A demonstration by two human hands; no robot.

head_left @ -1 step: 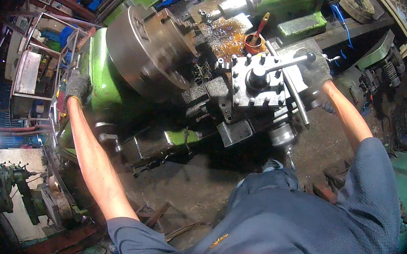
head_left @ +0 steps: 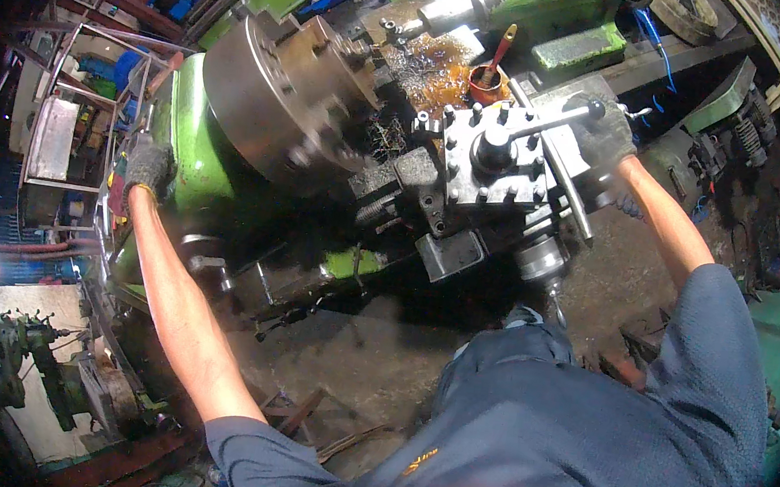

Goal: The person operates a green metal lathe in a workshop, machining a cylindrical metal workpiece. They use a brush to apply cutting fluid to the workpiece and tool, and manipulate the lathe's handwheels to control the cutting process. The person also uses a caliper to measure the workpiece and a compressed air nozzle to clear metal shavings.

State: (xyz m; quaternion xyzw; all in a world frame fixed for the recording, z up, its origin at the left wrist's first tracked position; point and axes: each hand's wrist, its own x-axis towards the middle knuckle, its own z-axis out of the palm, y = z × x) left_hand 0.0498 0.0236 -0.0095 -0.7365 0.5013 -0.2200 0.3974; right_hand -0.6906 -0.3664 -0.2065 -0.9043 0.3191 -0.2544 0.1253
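A green metal lathe runs across the view, its big steel chuck (head_left: 253, 96) smeared by motion at the jaws. My left hand (head_left: 149, 164), in a grey glove, is closed at the left end of the green headstock (head_left: 194, 133); a short rod stands just above it, and what it holds is hidden. My right hand (head_left: 602, 140), also gloved, is beside the black-knobbed lever (head_left: 555, 118) of the square tool post (head_left: 465, 161). Its fingers blend into the grey metal, so their grip cannot be made out. A steel bar (head_left: 567, 188) slants past the tool post.
A red pot (head_left: 485, 87) with a brush (head_left: 501, 48) stands behind the tool post, near brown fluid and metal chips. The green tailstock (head_left: 573, 35) is at the far right. A metal-framed rack (head_left: 54, 140) stands left; a handwheel hub (head_left: 541, 257) juts toward my legs.
The chuck's jaws show at a different angle, so it has turned. Both hands and the tool post stay where they were.
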